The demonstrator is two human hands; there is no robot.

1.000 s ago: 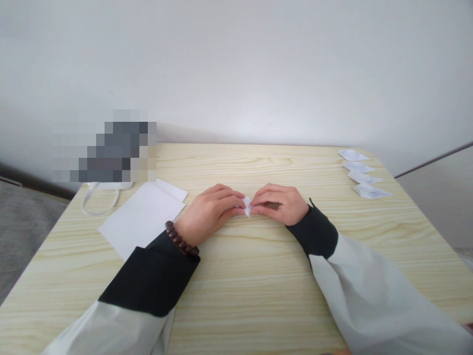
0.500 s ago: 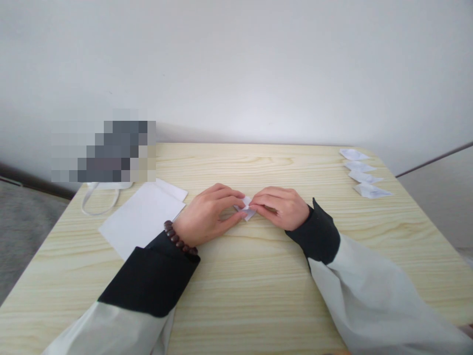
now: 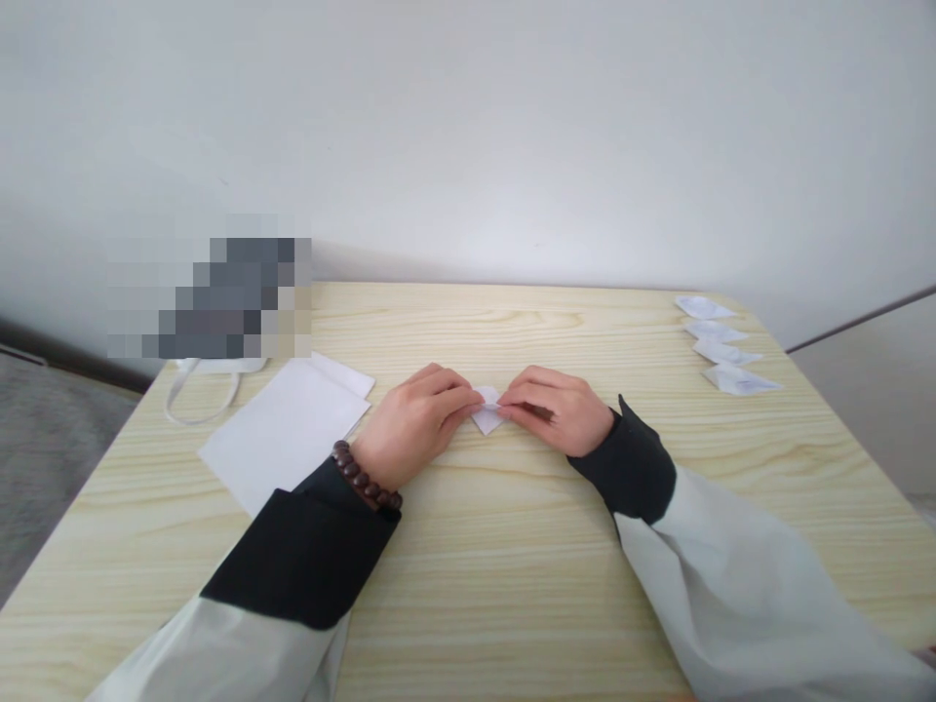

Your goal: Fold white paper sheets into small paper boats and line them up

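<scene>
A small folded piece of white paper (image 3: 487,417) lies on the light wooden table (image 3: 512,546), just beyond its middle. My left hand (image 3: 416,421) pinches its left side with fingers closed. My right hand (image 3: 560,409) pinches its right side, fingers pressed together on the paper. Both hands rest on the tabletop. A string of dark wooden beads (image 3: 366,478) circles my left wrist. Most of the paper is hidden under my fingertips.
A stack of white paper sheets (image 3: 285,429) lies left of my left hand. A white strap loop (image 3: 197,390) sits behind it near a blurred-out patch. Several folded white paper pieces (image 3: 721,346) line the table's far right edge. A white wall stands behind.
The small paper has been pressed flatter between my fingertips, and its lower point shows more. Both hands stay in nearly the same place.
</scene>
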